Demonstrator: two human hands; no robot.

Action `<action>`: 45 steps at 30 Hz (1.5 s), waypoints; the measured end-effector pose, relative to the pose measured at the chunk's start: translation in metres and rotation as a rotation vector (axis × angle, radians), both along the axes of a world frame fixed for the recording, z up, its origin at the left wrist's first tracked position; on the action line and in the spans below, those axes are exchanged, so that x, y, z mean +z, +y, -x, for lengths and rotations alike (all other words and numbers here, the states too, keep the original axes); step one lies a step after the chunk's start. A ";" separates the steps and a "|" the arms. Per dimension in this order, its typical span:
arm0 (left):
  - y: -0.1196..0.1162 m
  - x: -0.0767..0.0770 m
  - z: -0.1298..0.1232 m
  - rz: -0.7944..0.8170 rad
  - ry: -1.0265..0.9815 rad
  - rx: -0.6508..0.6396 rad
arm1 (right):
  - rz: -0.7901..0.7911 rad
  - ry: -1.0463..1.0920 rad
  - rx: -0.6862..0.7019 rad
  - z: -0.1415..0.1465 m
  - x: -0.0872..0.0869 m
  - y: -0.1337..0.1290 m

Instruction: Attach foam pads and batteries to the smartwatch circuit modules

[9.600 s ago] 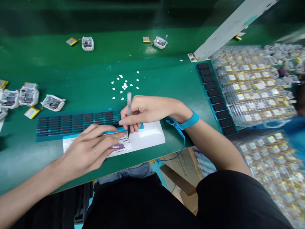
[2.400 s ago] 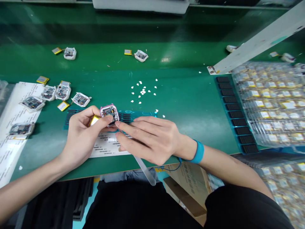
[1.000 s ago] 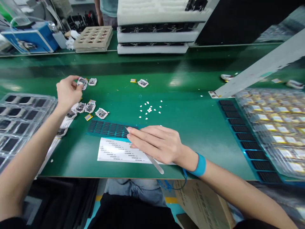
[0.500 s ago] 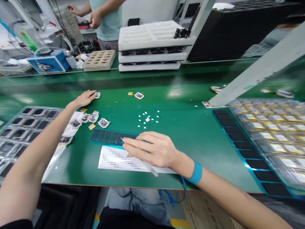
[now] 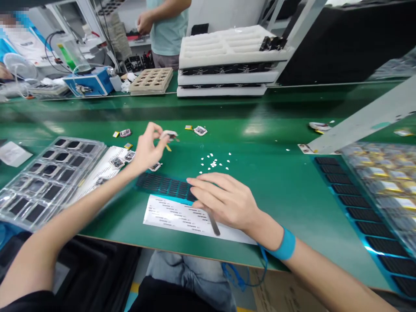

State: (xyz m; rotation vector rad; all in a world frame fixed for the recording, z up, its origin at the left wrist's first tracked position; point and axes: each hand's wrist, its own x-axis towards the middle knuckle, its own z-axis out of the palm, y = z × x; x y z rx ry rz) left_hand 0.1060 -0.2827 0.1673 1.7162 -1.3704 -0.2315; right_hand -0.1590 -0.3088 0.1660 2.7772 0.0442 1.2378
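Observation:
My left hand (image 5: 147, 149) pinches a small white-rimmed electronic module (image 5: 169, 134) above the table, with a yellow piece hanging beneath it. My right hand (image 5: 229, 199) is closed around metal tweezers (image 5: 213, 224); their handle end sticks out below the palm, and the tips are hidden. Under its fingertips lies a blue-backed sheet of small black pieces (image 5: 162, 185). Nearer me is a printed white strip (image 5: 172, 214). Small white pieces (image 5: 213, 164) are scattered beyond the right hand. Another module (image 5: 200, 130) with a yellow battery (image 5: 188, 127) rests farther back.
At left is a clear tray (image 5: 61, 173) of dark-screened parts, with several loose modules (image 5: 117, 162) beside it. Black pads (image 5: 349, 200) and a tray of yellow-edged batteries (image 5: 390, 186) line the right. A slanted post (image 5: 360, 115) meets the table. A co-worker (image 5: 167, 30) stands behind.
My left hand has lifted the module off the table and brought it right and closer. The right hand still holds the tweezers over the black-piece sheet. The view has swung left.

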 end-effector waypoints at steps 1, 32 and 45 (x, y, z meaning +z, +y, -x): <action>0.008 -0.001 0.021 0.027 0.061 -0.057 | -0.033 0.008 -0.016 0.000 -0.001 -0.001; 0.097 -0.007 0.105 0.092 0.594 -0.257 | -0.270 0.069 -0.121 0.005 -0.011 0.022; 0.099 -0.007 0.104 -0.009 0.557 -0.228 | -0.104 0.187 -0.088 0.009 -0.001 0.012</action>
